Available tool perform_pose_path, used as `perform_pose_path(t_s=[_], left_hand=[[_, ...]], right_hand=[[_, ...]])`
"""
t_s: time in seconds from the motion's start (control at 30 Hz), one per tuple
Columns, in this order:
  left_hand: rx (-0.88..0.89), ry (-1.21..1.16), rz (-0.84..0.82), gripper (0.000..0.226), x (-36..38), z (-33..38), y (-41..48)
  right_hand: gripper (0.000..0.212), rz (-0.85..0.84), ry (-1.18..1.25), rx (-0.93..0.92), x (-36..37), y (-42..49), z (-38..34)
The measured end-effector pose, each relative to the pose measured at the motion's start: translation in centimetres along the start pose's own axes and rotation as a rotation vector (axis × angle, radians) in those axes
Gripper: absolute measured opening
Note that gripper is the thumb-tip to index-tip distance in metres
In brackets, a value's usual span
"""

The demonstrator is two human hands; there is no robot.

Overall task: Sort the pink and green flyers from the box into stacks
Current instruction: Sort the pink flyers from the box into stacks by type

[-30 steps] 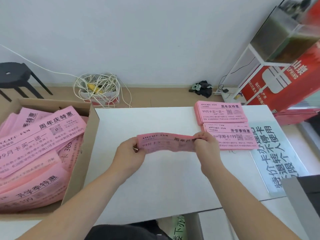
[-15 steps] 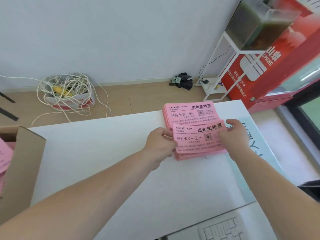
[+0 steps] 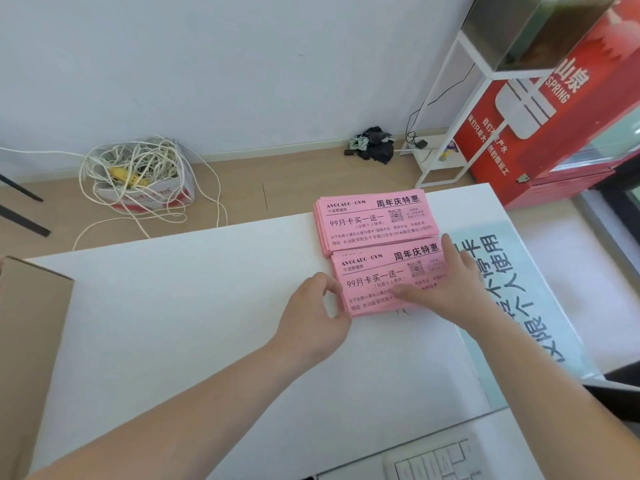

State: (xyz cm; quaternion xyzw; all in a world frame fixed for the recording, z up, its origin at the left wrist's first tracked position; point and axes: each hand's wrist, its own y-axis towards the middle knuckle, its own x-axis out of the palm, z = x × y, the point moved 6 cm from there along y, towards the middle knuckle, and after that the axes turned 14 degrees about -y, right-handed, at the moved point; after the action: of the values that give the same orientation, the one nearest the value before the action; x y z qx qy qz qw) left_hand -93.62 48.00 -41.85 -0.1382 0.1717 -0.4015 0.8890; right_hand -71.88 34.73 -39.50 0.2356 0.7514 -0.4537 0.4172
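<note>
Head view, right hand (image 3: 450,292) fingers flat on near pink stack (image 3: 374,271), left hand (image 3: 311,317) gripping its edge

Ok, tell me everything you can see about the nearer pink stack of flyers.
The nearer pink stack is a pile of pink paper flyers, top sheet printed in black: AVOCADO GYM, Chinese text, a QR code. It lies flat on the white table, far edge meeting the farther pink stack. The left grip holds its left edge; the right grip presses flat on top.
</note>
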Motion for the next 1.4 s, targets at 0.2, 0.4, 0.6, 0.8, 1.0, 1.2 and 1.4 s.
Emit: perform_pose_path(t_s=[0.2, 0.4, 0.6, 0.8, 1.0, 1.2, 1.4], left_hand=[[0.086, 0.251, -0.041, 0.044, 1.5, 0.6, 1.2], [0.164, 0.452, -0.035, 0.043, 2.2, 1.4, 2.3], [0.032, 0.190, -0.056, 0.046, 0.5, 0.9, 1.1], [0.042, 0.083, -0.022, 0.038, -4.7, 0.7, -2.5], [0.095, -0.050, 0.096, 0.027, -14.2, 2.5, -7.8], [0.127, -0.137, 0.183, 0.027, -24.9, 1.9, -14.2], [0.136, -0.150, 0.435, 0.012, -37.8, -3.0, -23.4]], right_hand=[[0.151, -0.065, -0.242, -0.036, 1.0, 0.5, -0.2], [0.135, 0.016, -0.165, -0.019, 1.2, 0.7, -0.4], [0.130, -0.028, -0.270, -0.009, 1.1, -0.9, -1.0], [0.076, 0.118, -0.215, -0.248, 0.6, -5.4, -8.8], [0.030, 0.130, -0.032, -0.514, 3.9, -11.1, -20.6], [0.017, 0.077, 0.140, -0.618, 7.0, -17.2, -30.8], [0.018, 0.080, 0.236, -0.752, 12.2, -25.4, -40.2]])
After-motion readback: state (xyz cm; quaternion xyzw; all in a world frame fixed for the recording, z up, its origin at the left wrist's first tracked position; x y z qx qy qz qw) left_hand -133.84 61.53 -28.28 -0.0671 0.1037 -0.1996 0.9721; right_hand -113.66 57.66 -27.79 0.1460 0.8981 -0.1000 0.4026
